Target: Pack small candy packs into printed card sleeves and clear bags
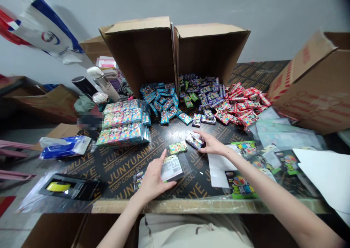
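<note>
Near the centre of the frame, the person's right hand point(210, 143) pinches a small purple-and-white box point(193, 140) between thumb and fingers, just above or on the dark tabletop point(164, 133); which of the two cannot be told. The left hand point(153, 180), at lower centre, lies palm down over a printed card point(171, 168) in a clear bag. Its grip is slack, the thumb spread toward the right of the frame and the forefinger pointing up. A small green box point(177, 147) lies flat just beyond that fingertip, between the two hands.

At upper centre, two cardboard cartons point(142, 55) stand side by side with their mouths facing the person. Blue boxes point(161, 98) spread before the left one, purple boxes point(210, 91) lie in and before the right one, and red boxes point(243, 104) are heaped farther right. Left of the blue heap sits a stack of wrapped packs point(121, 120). At right are clear sleeves point(284, 131), green-edged cards point(240, 184) and a white sheet point(324, 178), partly overlapping, below another carton point(308, 87). A black tray point(82, 188) with a yellow piece point(58, 187) lies at lower left.
</note>
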`<state>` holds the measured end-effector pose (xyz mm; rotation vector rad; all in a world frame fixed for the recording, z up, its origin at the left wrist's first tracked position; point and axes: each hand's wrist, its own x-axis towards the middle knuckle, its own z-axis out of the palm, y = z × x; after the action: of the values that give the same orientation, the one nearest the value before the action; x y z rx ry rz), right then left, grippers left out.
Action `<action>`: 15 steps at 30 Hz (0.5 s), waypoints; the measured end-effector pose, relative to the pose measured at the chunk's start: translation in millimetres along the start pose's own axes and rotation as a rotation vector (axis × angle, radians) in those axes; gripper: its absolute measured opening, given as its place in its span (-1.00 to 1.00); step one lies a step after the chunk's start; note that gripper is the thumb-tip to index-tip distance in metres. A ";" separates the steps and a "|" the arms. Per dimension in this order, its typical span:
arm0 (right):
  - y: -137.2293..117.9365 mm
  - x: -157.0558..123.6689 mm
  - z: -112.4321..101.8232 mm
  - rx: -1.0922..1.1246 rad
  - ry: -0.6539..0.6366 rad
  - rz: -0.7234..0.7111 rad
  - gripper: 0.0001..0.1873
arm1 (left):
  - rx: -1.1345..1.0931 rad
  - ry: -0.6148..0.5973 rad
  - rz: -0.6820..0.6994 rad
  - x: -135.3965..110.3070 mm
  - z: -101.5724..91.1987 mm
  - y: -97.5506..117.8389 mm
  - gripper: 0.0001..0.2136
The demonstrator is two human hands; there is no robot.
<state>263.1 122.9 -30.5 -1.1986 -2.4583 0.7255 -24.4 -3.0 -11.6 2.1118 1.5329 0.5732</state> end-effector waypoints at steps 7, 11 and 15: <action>-6.0 7.4 4.0 -0.116 0.083 -0.037 0.07 | 0.039 0.001 -0.002 -1.6 -3.3 -4.3 -0.03; -11.3 6.7 4.2 0.031 0.088 -0.136 -0.07 | 0.051 0.004 -0.014 -0.4 -3.8 -5.4 -0.02; -40.2 -6.5 -1.8 0.140 0.186 -0.216 -0.04 | 0.064 0.044 -0.025 1.6 -5.7 -6.3 0.00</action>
<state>242.2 97.2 -6.6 -0.8898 -2.2958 0.6794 -32.0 1.0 -10.6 2.1380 1.6193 0.5722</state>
